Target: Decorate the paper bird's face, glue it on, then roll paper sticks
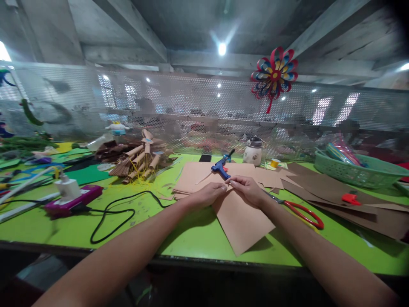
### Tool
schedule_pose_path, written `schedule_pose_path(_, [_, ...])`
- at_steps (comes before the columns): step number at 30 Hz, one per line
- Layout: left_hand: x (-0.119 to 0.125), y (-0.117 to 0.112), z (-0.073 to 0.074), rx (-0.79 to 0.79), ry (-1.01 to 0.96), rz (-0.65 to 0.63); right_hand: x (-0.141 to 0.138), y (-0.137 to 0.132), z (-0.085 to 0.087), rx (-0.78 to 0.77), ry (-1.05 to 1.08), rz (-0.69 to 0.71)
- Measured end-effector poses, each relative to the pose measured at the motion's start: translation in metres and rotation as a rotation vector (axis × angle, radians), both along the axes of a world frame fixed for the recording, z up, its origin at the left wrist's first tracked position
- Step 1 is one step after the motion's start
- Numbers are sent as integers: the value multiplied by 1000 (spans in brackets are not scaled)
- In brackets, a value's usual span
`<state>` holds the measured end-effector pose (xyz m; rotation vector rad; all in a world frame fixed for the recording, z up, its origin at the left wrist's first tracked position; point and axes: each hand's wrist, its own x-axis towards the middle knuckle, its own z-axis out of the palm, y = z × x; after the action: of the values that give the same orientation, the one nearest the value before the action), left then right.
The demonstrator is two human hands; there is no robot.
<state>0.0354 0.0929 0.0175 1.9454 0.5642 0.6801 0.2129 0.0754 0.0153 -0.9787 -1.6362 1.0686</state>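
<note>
A sheet of tan craft paper (244,221) slants toward me over the green table, its far end between my hands. My left hand (209,192) is closed on the left side of that end. With fingers pinched, my right hand (247,187) grips the same end from the right, close to the left fingertips. Just beyond the fingers, a blue glue gun (220,169) lies on a stack of tan paper (188,177). Scissors with red handles (305,213) rest beside my right forearm, partly hidden by it.
On the left are a purple power strip (75,200), a black cable (111,209) and a pile of rolled brown paper pieces (140,160). A lidded bottle (252,152) stands behind. Brown sheets (335,192) and a green basket (358,172) occupy the right.
</note>
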Motion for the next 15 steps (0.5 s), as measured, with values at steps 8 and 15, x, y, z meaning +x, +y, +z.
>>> schedule_pose_path(8, [2,-4,7,-208,5,61,3,-3,6,238,-206,-96])
schedule_pose_path(15, [3,-2,4,-96,61,101,3,2,-1,234,-157,-38])
